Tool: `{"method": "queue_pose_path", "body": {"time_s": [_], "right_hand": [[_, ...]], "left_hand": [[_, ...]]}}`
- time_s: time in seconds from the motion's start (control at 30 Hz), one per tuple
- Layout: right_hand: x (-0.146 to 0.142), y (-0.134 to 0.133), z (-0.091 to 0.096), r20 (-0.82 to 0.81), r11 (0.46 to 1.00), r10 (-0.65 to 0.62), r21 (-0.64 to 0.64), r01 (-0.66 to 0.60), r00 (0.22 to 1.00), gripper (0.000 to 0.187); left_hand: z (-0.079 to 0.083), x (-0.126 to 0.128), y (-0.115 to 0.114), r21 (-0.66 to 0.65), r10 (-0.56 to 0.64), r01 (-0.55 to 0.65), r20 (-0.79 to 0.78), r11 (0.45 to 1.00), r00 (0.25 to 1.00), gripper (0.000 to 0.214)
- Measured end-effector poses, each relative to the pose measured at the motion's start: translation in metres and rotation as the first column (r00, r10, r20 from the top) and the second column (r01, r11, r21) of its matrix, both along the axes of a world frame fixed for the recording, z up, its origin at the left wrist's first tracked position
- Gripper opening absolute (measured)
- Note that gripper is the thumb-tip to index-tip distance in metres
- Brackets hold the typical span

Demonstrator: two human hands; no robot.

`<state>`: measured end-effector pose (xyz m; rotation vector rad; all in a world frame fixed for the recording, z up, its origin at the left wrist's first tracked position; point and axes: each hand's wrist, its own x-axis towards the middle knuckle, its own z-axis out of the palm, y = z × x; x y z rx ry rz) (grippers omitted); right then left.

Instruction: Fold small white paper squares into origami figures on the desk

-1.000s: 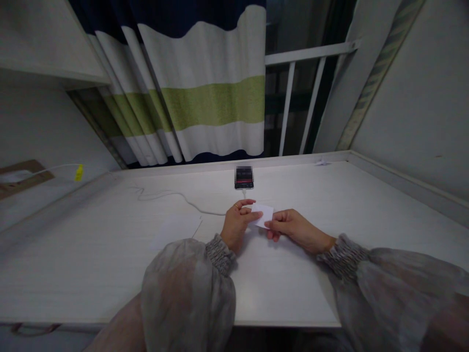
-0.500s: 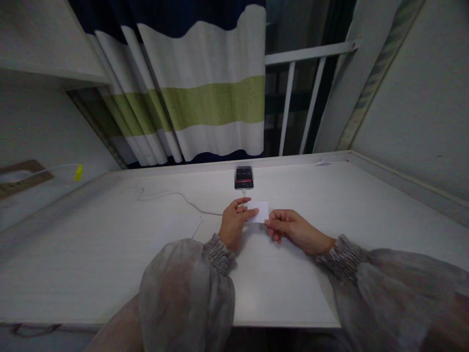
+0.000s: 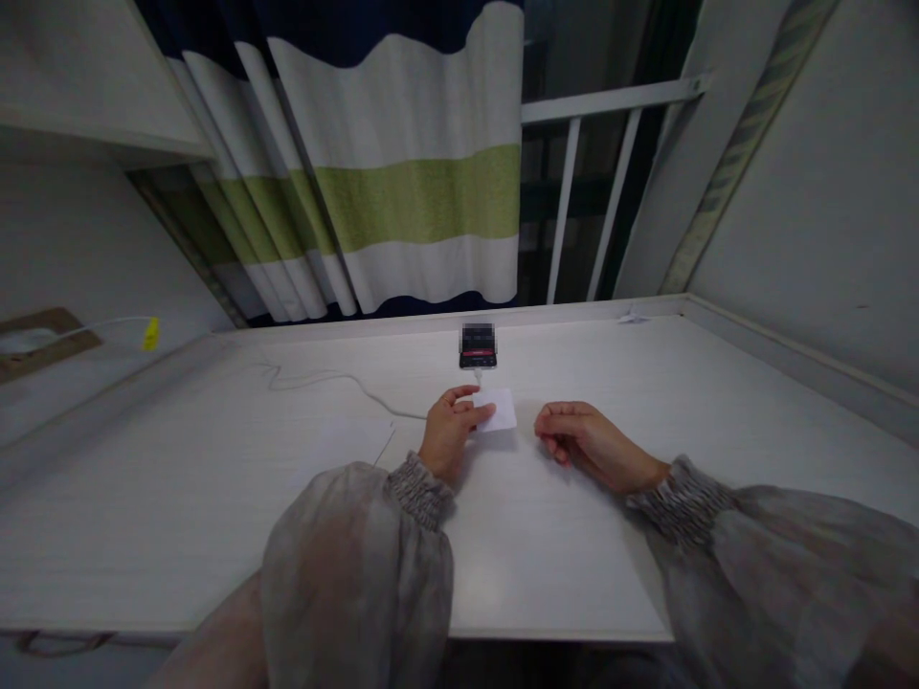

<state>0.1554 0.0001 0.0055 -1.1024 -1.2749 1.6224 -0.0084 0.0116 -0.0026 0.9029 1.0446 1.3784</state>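
My left hand (image 3: 449, 435) pinches a small piece of white paper (image 3: 501, 410) by its left side, thumb on top. The paper is held above the table, folded or single I cannot tell. To its right, my right hand (image 3: 590, 440) is apart from the paper, its fingers curled and the thumb against the index finger; nothing shows in them. Just beyond the paper lies a phone (image 3: 478, 360), its screen blurred out, with a white cable (image 3: 388, 404) running from its near end and off to the left.
The white table (image 3: 560, 565) reaches back to a ledge under a striped curtain (image 3: 423, 201) and a railing (image 3: 610, 103). A white sheet of paper (image 3: 341, 450) with a thin dark stick-like thing (image 3: 386, 446) lies left of my hands. A small crumpled scrap (image 3: 632, 318) lies at the back right.
My right hand has let go of the paper's right edge and moved a little to the right. My left hand has shifted slightly left with the paper.
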Motion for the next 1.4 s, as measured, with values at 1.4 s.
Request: {"method": "queue_pose_path", "body": {"time_s": [1.4], "right_hand": [[0.011,-0.001,0.006,-0.111,0.992,-0.026,-0.124,0.012,0.994,0.013]], "left_hand": [[0.003,0.006,-0.011,0.126,-0.393,0.400,-0.079,0.908,0.916,0.027]]}}
